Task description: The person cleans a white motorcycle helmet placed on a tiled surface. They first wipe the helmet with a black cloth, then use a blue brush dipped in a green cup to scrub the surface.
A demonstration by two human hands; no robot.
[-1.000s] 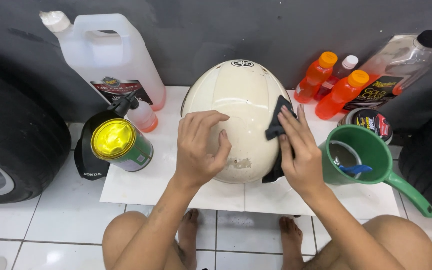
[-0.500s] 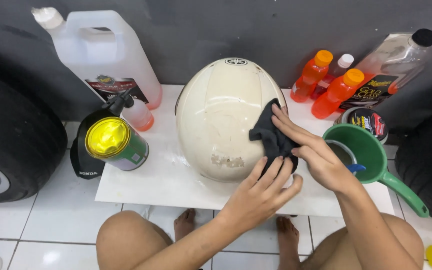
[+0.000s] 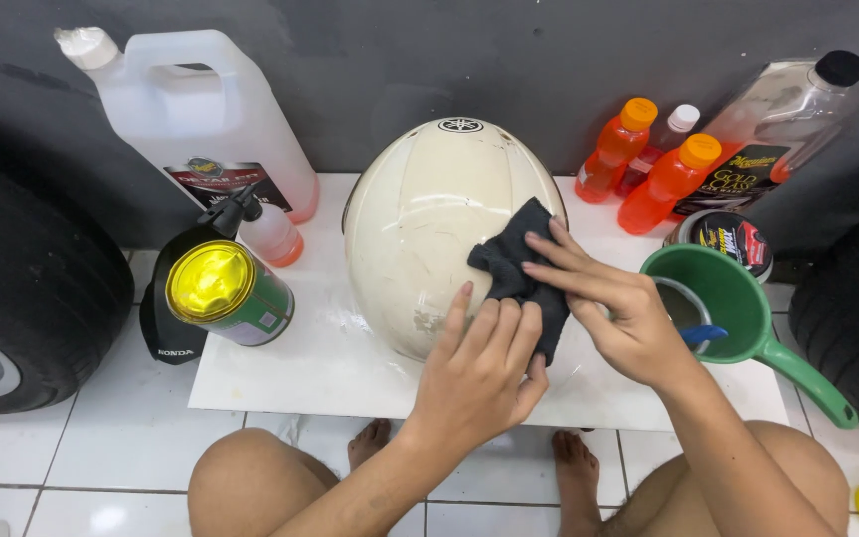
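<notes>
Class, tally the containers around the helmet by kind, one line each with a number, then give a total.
Large white jug: 1
Small orange bottles: 2
Large clear bottle with black cap: 1
Spray bottle: 1
Green can with yellow lid: 1
Round black tin: 1
Green dipper: 1
Total: 8

The left hand (image 3: 479, 373) is lying flat, fingers (image 3: 494, 333) spread and pointing upward, forearm rising from bottom centre. The right hand (image 3: 618, 308) is reaching leftward, its extended fingers (image 3: 554, 270) pinching together, forearm angling in from lower right.
</notes>
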